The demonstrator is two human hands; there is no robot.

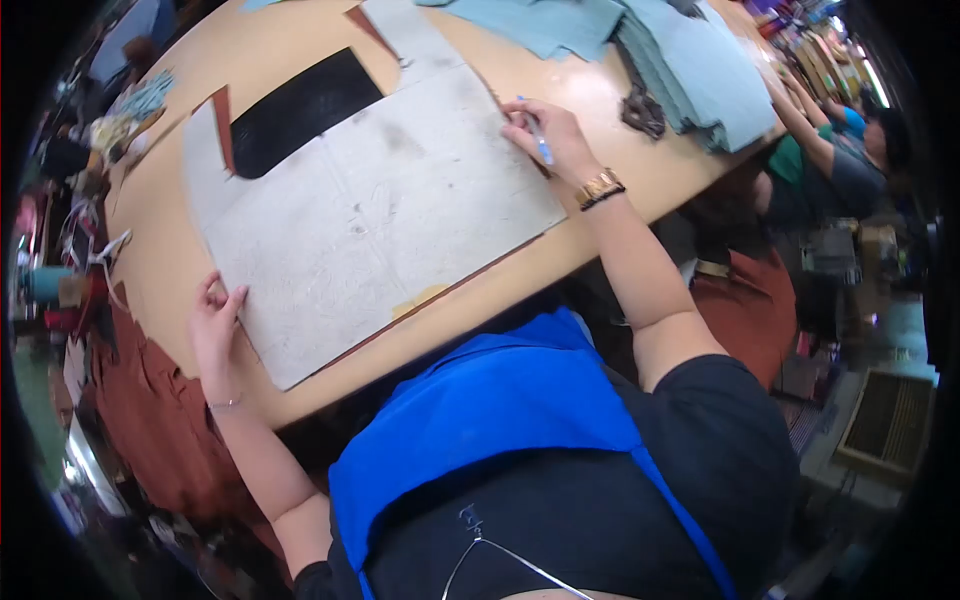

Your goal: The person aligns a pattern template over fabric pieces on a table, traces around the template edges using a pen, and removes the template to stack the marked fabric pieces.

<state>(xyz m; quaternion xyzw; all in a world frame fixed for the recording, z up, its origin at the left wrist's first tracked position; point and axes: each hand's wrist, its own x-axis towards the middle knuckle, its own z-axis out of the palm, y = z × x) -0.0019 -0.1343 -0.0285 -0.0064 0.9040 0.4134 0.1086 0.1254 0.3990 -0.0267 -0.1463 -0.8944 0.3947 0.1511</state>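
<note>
A large pale grey pattern sheet (340, 230) lies on the wooden table (470, 300), with thin reddish-brown edges of material showing beneath it. Between its two upper arms is a black piece (305, 112). My right hand (555, 135) is closed around a pen (537, 135) with a blue and white barrel, at the sheet's right edge. At the lower left edge of the sheet is my left hand (217, 315), its thumb and fingers apart, with nothing held in it.
Light blue-green material (690, 75) is piled at the upper right, beside a dark crumpled strip (642, 110). Reddish-brown material (160, 420) hangs at the left. Another person (850, 165) is at the far right. A blue apron (490, 400) covers my front.
</note>
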